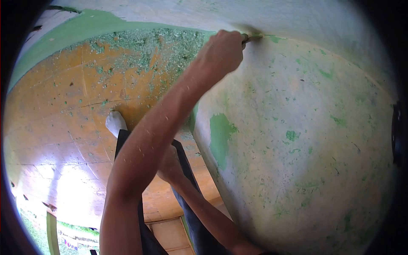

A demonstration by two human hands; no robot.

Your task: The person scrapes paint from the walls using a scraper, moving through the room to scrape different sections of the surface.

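My left hand (pixel 223 50) is closed in a fist around a scraper (pixel 253 37), whose short end sticks out past the fingers. Its tip meets the corner seam where the two wall faces join, and a shadow falls there. My left forearm stretches across the view from the lower left. Behind that forearm, my right hand (pixel 171 165) lies against my dark-trousered leg (pixel 183 155); its fingers are hidden. Beside my hands, the pale wall (pixel 272 97) carries leftover green paint, with one large green patch (pixel 221 138) low near its edge.
Green paint flakes (pixel 157 51) cover the orange tiled floor (pixel 63 110), thickest along the far wall's foot. A light-coloured foot (pixel 115 122) stands on the tiles. A green band (pixel 97 23) runs along the far wall's base. Bright light enters at the lower left.
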